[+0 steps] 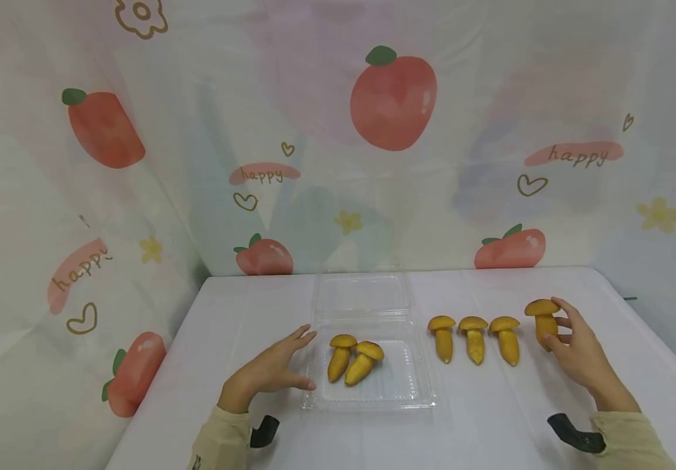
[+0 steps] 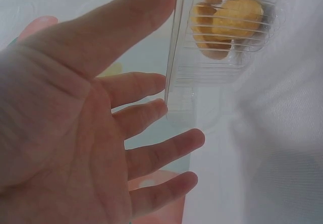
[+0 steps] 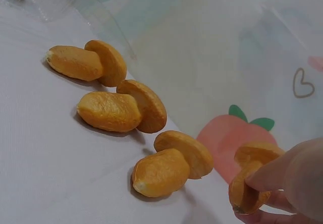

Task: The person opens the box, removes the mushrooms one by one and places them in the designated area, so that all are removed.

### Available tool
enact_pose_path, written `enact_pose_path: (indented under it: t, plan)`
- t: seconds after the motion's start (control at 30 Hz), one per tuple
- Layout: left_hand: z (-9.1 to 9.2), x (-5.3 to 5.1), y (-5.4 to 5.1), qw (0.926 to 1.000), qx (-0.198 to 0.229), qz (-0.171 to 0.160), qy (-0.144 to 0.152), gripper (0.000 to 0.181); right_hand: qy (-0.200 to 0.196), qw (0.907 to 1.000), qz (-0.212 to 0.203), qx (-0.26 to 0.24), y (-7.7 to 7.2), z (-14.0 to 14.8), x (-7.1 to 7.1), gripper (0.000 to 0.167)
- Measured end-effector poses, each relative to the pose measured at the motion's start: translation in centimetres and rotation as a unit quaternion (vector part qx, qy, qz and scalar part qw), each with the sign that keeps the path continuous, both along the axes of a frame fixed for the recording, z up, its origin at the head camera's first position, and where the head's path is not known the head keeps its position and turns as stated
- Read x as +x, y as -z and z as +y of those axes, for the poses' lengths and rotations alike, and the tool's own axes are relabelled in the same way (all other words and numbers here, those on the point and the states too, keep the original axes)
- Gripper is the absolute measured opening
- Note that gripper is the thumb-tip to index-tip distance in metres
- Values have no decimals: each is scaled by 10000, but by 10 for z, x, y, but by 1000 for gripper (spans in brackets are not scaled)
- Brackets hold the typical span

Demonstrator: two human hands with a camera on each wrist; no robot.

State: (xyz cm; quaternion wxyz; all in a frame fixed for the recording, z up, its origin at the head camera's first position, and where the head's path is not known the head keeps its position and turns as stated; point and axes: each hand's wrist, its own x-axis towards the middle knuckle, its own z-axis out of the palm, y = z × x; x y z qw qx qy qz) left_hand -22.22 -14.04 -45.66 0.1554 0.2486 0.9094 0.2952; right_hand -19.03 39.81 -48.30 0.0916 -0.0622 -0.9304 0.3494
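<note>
My right hand point(image 1: 581, 349) pinches a yellow mushroom point(image 1: 543, 320) by its stem, thumb on the near side, cap pointing away. In the right wrist view that mushroom point(image 3: 252, 176) is partly covered by the thumb. Three more mushrooms lie in a row to its left, the nearest one point(image 1: 505, 341) with its cap toward the back. Beside the left wall of a clear plastic box point(image 1: 402, 372) is my left hand point(image 1: 270, 369), fingers spread and holding nothing. Two mushrooms point(image 1: 362, 363) lie inside the box, leaning together. Whether the left fingertips touch the box, I cannot tell.
The box's clear lid point(image 1: 363, 294) is folded back behind it on the white table point(image 1: 255, 300). A printed curtain point(image 1: 326, 215) with fruit drawings stands along the table's back and left sides. Black straps show at both wrists.
</note>
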Motion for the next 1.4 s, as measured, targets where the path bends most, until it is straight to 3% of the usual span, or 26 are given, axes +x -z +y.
enact_pose_path:
  t: [0.3, 0.63, 1.03, 1.4]
  plan:
    - [3, 2, -3, 10000, -22, 9, -34, 96, -55, 9999, -89, -37, 12, 10, -4, 74]
    - [3, 0, -1, 10000, -18, 0, -20, 97, 66, 9976, -674, -129, 17, 13, -6, 75]
    - [0, 3, -2, 10000, -55, -43, -59, 97, -104, 9981, -598, 65, 24, 14, -5, 72]
    - [3, 1, -4, 9999, -89, -28, -93, 96, 50, 9976, -677, 141, 23, 13, -9, 72]
